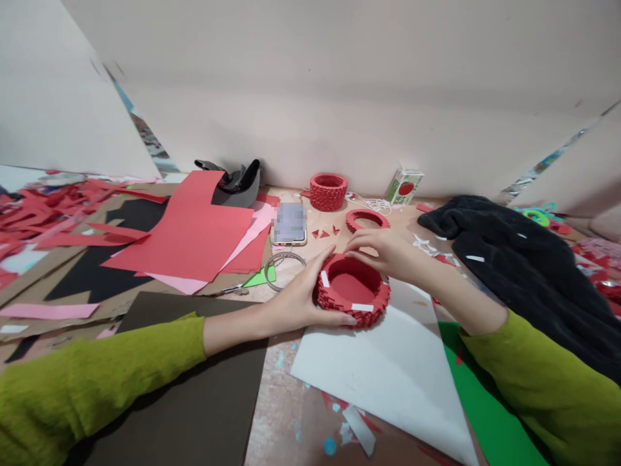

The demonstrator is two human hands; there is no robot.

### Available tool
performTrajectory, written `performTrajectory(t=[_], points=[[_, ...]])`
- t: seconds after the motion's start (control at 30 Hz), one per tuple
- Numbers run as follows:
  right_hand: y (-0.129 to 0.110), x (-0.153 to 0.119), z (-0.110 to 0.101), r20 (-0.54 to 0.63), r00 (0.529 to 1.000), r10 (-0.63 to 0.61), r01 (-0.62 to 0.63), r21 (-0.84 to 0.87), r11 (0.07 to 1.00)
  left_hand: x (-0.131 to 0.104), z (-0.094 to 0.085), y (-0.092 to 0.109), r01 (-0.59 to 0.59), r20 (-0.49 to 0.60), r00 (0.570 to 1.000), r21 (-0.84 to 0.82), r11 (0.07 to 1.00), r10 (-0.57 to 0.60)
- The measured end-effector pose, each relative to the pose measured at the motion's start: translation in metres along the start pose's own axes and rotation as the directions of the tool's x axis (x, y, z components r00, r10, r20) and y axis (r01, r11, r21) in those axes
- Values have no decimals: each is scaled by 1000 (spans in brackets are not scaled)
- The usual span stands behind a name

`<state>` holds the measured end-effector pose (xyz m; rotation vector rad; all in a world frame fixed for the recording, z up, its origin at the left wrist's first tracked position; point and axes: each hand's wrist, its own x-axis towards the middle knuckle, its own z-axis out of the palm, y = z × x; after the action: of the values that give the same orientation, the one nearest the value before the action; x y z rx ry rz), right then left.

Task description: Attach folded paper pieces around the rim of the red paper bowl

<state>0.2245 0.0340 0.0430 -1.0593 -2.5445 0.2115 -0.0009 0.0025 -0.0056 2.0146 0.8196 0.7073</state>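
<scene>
A round red paper bowl [352,285], its wall built of small folded pieces, sits at the middle of the table on a white sheet. Short white strips [362,307] that look like tape lie on its rim. My left hand [310,294] is closed around the bowl's left side, thumb at the near wall and fingers at the far left. At the far rim, my right hand [376,251] has its fingers bent, with thumb and fingertips on the edge. Anything small between those fingertips is hidden. Behind it lies a flat red paper ring [367,220].
A taller red ring [328,192], a phone [290,223] and a drink carton [404,186] stand or lie toward the wall. Red paper sheets [189,236] and scissors [233,289] are left; black cloth [514,259] is right. A white sheet [383,375] spreads in front.
</scene>
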Motion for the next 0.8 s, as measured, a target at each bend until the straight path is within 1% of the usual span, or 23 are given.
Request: performTrajectory(t=[0.1,0.27,0.4,0.6,0.8], points=[[-1,-1,1,-6,1000,6,-6,5,1000,0,0,0,6,2,1000,-12,1000,-6],[1,-2,6,-5,1000,-1,0,-45,999,-1,0,0,8,1,1000,-17,1000,-8],[0,-1,5,-14,1000,-1,1,-24,1000,-1,0,1,4,11,1000,-8,1000,-3],[-9,0,0,-74,991,110,-104,85,991,-1,0,2,-2,6,1000,11,1000,2],[-15,1,0,-60,992,109,-110,-3,994,0,0,-1,-13,4,1000,3,1000,13]])
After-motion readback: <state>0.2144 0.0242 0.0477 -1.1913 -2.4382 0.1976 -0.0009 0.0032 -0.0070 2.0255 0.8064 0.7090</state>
